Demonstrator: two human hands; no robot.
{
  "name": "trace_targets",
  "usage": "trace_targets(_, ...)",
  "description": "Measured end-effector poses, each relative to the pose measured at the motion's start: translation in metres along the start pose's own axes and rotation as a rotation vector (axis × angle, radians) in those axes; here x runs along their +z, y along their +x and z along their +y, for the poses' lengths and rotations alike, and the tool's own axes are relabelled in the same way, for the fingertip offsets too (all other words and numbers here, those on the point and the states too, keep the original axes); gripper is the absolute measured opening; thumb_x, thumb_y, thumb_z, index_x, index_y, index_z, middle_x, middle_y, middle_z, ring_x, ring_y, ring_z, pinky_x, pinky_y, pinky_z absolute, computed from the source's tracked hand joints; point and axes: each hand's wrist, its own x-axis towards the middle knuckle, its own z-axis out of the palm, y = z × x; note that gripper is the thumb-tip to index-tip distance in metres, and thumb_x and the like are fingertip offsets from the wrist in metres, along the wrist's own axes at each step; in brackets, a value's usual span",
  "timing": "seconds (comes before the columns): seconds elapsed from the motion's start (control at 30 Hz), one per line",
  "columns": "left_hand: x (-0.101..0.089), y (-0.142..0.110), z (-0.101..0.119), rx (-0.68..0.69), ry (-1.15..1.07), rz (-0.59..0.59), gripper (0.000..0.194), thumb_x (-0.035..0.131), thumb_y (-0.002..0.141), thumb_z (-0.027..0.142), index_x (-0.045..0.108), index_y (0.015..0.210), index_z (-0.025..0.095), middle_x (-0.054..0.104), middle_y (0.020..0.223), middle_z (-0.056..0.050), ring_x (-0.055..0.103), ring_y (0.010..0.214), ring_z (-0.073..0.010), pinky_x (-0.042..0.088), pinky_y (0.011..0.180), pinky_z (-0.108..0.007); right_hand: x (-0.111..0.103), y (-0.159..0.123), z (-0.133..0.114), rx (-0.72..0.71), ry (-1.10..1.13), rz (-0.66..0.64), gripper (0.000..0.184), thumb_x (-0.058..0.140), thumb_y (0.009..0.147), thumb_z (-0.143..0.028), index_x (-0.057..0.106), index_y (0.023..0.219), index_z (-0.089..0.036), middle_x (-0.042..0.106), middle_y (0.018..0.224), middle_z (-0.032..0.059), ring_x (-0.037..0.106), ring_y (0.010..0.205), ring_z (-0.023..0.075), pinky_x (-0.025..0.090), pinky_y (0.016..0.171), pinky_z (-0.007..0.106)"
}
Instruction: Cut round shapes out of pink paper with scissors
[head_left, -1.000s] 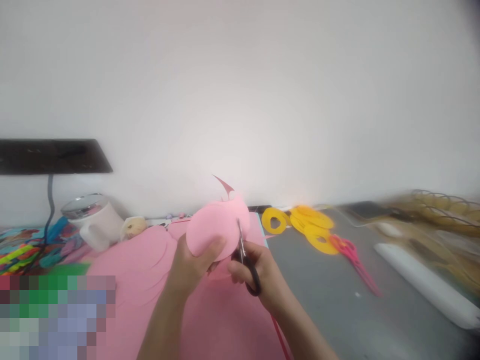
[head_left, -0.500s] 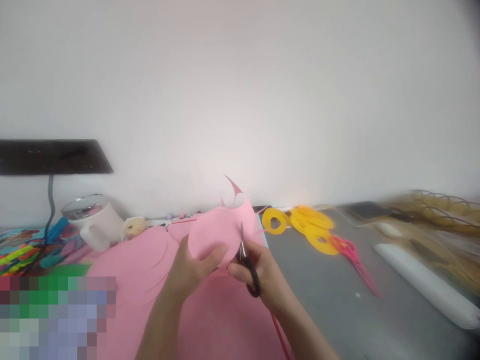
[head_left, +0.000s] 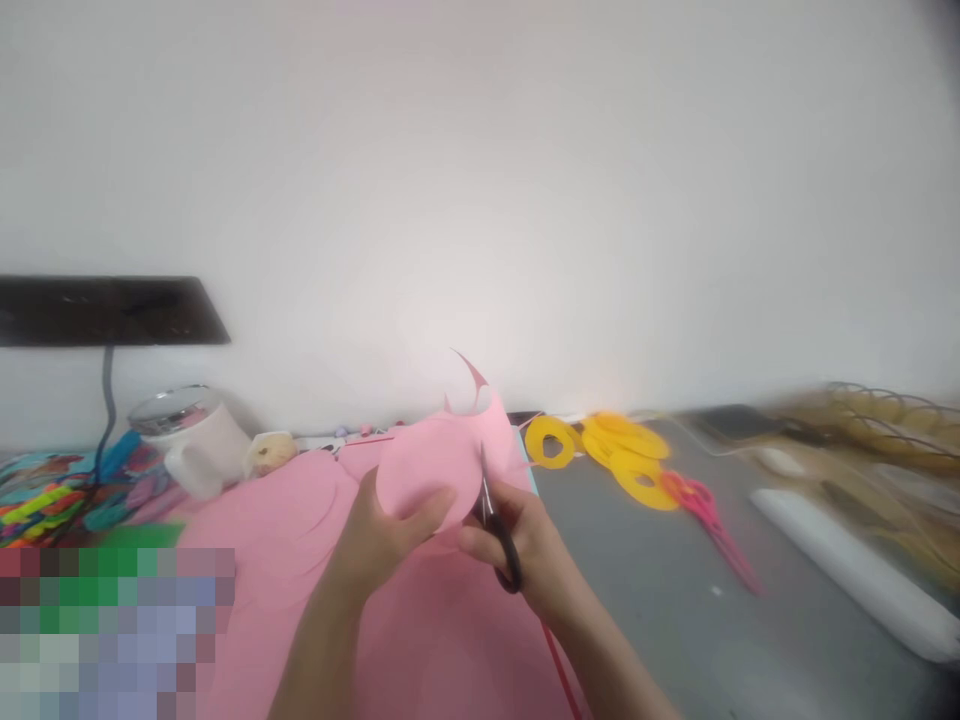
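Observation:
My left hand (head_left: 382,535) is closed on a round pink paper piece (head_left: 427,465), thumb pressed on its front, holding it up above the table. My right hand (head_left: 525,545) grips black-handled scissors (head_left: 495,525), fingers through the loops. The blades point up and sit in the right edge of the pink piece. A thin curled pink offcut (head_left: 471,378) sticks up from the top of the piece. Beneath both hands lies a large pink paper sheet (head_left: 300,560).
Yellow paper rings (head_left: 626,455) and pink scissors (head_left: 709,520) lie on the grey table (head_left: 712,640) to the right. A white roll (head_left: 855,570) and wire basket (head_left: 892,415) are far right. A white mug (head_left: 191,445), colourful items and a dark shelf (head_left: 105,312) sit left.
The pink piece has turned a little in my left hand and the curled offcut has shifted right. The scissors stay at its right edge.

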Motion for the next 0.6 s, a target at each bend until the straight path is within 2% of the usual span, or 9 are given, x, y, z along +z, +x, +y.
trace_targets(0.13,0.001,0.000,0.000,0.023,-0.002,-0.013,0.034,0.069,0.069,0.040,0.070,0.091,0.015,0.073,0.086,-0.009,0.068,0.086,-0.0281,0.055,0.072,-0.038,0.000,0.000,0.000,-0.001,-0.023,0.015,0.041,0.083,0.057,-0.037,0.046,0.061,-0.019,0.036,0.051,-0.0086,0.027,0.049,0.0064,0.023,0.046,0.021)
trace_targets(0.23,0.001,0.001,-0.003,0.031,-0.023,0.025,0.030,0.070,0.069,0.039,0.069,0.087,0.016,0.072,0.080,-0.008,0.067,0.079,-0.0252,0.054,0.062,-0.033,0.000,-0.001,-0.001,0.014,-0.042,0.020,0.038,0.081,0.058,-0.036,0.047,0.061,-0.018,0.037,0.051,-0.0083,0.027,0.050,0.0069,0.023,0.046,0.022)
trace_targets(0.3,0.002,0.003,-0.006,0.037,-0.060,0.040,0.023,0.070,0.070,0.037,0.066,0.078,0.016,0.066,0.064,-0.003,0.062,0.061,-0.0183,0.047,0.050,-0.027,0.001,0.000,-0.002,0.016,-0.059,0.041,0.035,0.080,0.058,-0.035,0.049,0.061,-0.018,0.038,0.052,-0.0075,0.029,0.051,0.0076,0.023,0.047,0.022)
trace_targets(0.4,0.004,0.006,-0.009,0.087,-0.151,0.036,0.026,0.068,0.075,0.039,0.057,0.068,0.017,0.049,0.046,0.005,0.042,0.041,-0.0084,0.033,0.040,-0.022,0.001,-0.001,-0.001,-0.003,-0.088,0.067,0.027,0.076,0.063,-0.035,0.056,0.065,-0.017,0.044,0.054,-0.0050,0.036,0.054,0.0100,0.027,0.050,0.023)
trace_targets(0.5,0.007,0.007,-0.009,0.128,-0.254,0.034,0.031,0.068,0.076,0.045,0.057,0.076,0.016,0.052,0.048,0.003,0.044,0.040,-0.0091,0.035,0.040,-0.023,0.002,-0.001,0.000,-0.038,-0.079,0.047,0.023,0.073,0.067,-0.037,0.061,0.070,-0.017,0.054,0.060,-0.0021,0.047,0.059,0.0131,0.038,0.055,0.026)
trace_targets(0.6,0.011,0.006,-0.008,0.102,-0.276,0.012,0.034,0.071,0.073,0.046,0.057,0.079,0.015,0.055,0.047,0.002,0.049,0.040,-0.0128,0.040,0.040,-0.027,0.002,-0.002,0.000,-0.045,-0.053,0.026,0.022,0.072,0.069,-0.037,0.065,0.074,-0.016,0.061,0.067,-0.0001,0.055,0.065,0.0151,0.047,0.063,0.029)
